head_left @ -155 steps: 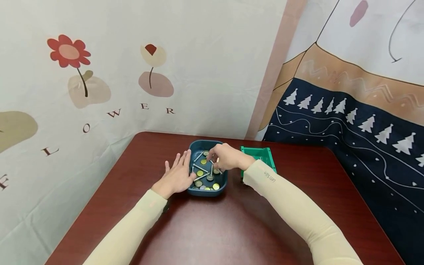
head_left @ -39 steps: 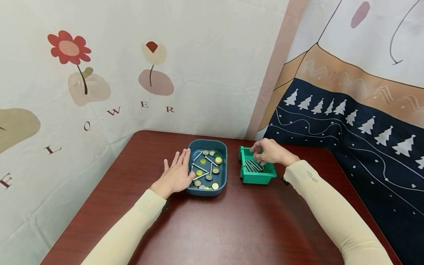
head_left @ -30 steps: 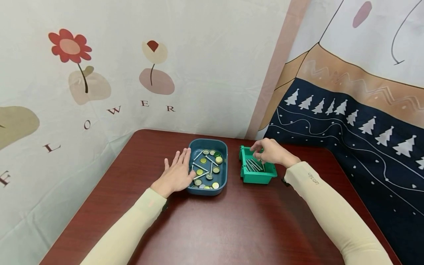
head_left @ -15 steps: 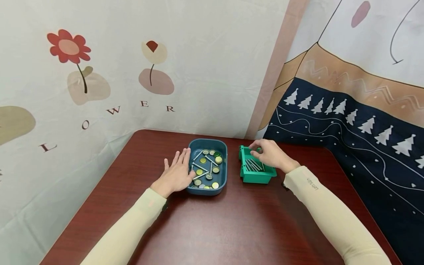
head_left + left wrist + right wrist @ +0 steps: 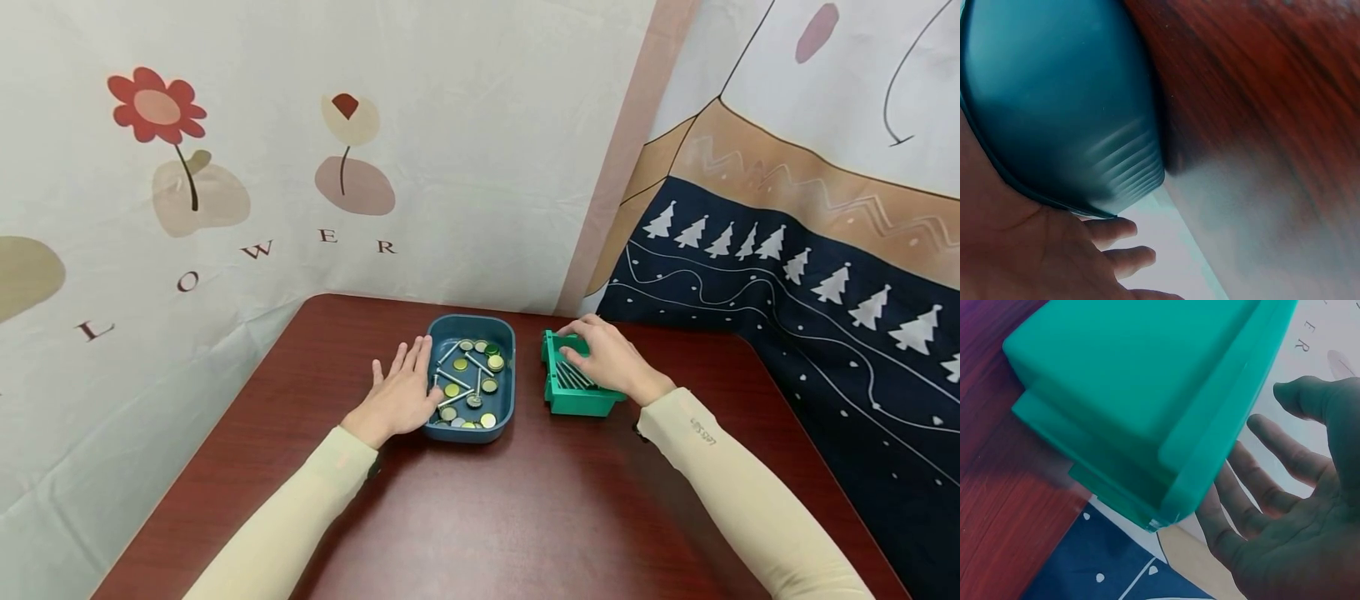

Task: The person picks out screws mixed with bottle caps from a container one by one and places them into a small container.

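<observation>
My left hand [image 5: 397, 397] lies with straight fingers against the left side of a dark blue tray [image 5: 512, 387]. In the left wrist view, the palm [image 5: 1029, 250] meets the rim of the tray [image 5: 1060, 94]. Inside it are several bottle caps [image 5: 496, 362] and long silvery screws [image 5: 453, 379]. My right hand [image 5: 611, 362] is over the green bin [image 5: 581, 406], partly covering it, fingers loosely bent and apart. Several screws [image 5: 573, 375] lie slanted in that bin. In the right wrist view, nothing shows between the fingers of the hand [image 5: 1291, 519] beside the bin [image 5: 1135, 375].
Both containers stand near the back of a reddish-brown table [image 5: 480, 517], with a narrow gap between them. Behind the table hangs a pale printed cloth [image 5: 480, 167]. A dark blue cloth with white trees [image 5: 750, 283] hangs at the right.
My right hand has moved from the blue tray to the green bin. Over the last second its pinched fingers have spread, leaving a screw in the bin. The left hand stays in place.
</observation>
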